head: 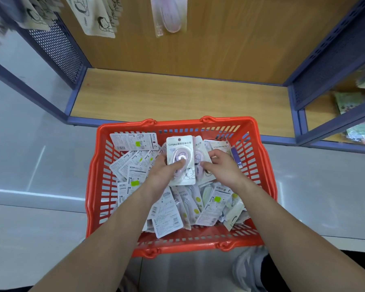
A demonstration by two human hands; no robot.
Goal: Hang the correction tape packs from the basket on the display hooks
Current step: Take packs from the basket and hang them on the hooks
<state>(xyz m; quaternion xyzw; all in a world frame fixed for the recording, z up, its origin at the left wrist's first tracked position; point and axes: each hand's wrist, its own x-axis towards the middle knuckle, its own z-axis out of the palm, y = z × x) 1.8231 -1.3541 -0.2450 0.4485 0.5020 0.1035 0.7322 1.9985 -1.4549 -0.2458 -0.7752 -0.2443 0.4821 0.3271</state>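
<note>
An orange basket (pixel 93 186) on the floor holds several correction tape packs, most lying face down. My left hand (pixel 163 172) grips a pink pack (pixel 178 148) upright above the pile, thumb across its blister. My right hand (pixel 223 167) holds a second pink pack (pixel 200 157) just behind and to the right of the first. Higher up, packs hang on the display: a pink one (pixel 170 15) at the top centre and cream ones (pixel 95 17) at the top left. The hooks themselves are not visible.
A wooden shelf base (pixel 177 102) with a blue frame stands behind the basket, backed by a wooden panel. Blue perforated side panels (pixel 57 49) flank it. Another shelf with goods (pixel 350 102) is at the right. My shoe (pixel 249 268) is below the basket.
</note>
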